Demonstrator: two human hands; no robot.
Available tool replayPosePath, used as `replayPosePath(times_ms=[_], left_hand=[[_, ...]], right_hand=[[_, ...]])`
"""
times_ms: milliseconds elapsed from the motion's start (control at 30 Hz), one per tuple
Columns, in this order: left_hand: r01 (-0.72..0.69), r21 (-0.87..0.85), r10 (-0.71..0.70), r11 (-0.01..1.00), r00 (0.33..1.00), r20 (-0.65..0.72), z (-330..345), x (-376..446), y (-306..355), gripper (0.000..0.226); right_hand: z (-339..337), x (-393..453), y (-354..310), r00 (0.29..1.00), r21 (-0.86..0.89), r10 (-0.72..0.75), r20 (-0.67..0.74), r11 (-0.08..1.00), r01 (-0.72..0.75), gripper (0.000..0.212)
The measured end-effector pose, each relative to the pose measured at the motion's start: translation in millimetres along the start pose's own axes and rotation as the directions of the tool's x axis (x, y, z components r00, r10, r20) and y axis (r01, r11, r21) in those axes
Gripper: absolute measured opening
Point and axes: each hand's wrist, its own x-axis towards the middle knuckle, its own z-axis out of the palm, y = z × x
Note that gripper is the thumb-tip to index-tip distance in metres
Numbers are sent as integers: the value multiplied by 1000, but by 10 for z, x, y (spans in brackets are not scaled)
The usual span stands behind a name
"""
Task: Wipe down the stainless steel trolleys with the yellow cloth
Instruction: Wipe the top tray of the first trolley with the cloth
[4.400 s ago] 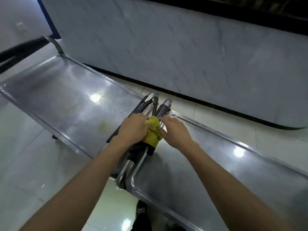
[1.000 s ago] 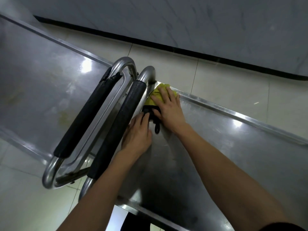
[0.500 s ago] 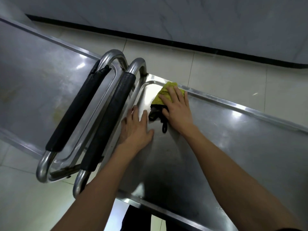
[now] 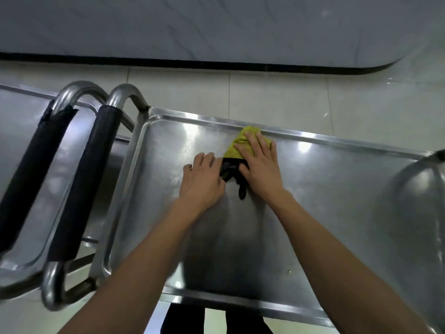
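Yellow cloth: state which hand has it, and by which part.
Neither hand grips it. The right hand presses flat, fingers spread, on the yellow cloth over its middle, against the trolley top. The left hand lies flat beside it.

The flat-topped stainless steel trolley (image 4: 325,189) has a smooth, brushed-looking tray that gleams with bright light spots, and its raised rim is polished and glossy. The crumpled yellow cloth (image 4: 240,143) looks soft, nubbly and matt, with a black fabric edge and loop, while the curved tubular steel handles (image 4: 125,92) shine like chrome under dull, matt black foam-like sleeves (image 4: 84,179). The pale floor tiles (image 4: 277,104) are smooth and glossy, and the grey veined wall panel (image 4: 216,27) looks like polished stone.
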Motion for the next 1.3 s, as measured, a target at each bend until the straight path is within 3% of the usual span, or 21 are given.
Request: replayPosePath(times_ms=[300, 567, 800, 1000, 1167, 1300], left_hand=[[-3, 36, 2, 999, 1000, 10, 105, 124, 376, 38], [-8, 64, 7, 998, 1000, 22, 95, 136, 284, 38], [-52, 75, 52, 996, 999, 5, 111, 94, 161, 38], [-98, 12, 98, 995, 995, 12, 93, 7, 8, 47], [25, -105, -40, 994, 989, -141, 45, -322, -527, 45], [194, -19, -195, 981, 978, -77, 49, -608, -1051, 36]], right_hand=[[-283, -480, 847, 991, -19, 135, -1, 991, -135, 56], [-368, -524, 993, 983, 37, 181, -23, 983, -180, 54], [-285, -504, 739, 986, 26, 160, -46, 987, -159, 54], [-113, -440, 160, 999, 26, 37, 4, 999, -37, 59], [37, -321, -284, 998, 3, -32, 57, 999, 32, 61], [126, -199, -599, 994, 14, -91, 56, 996, 90, 60]])
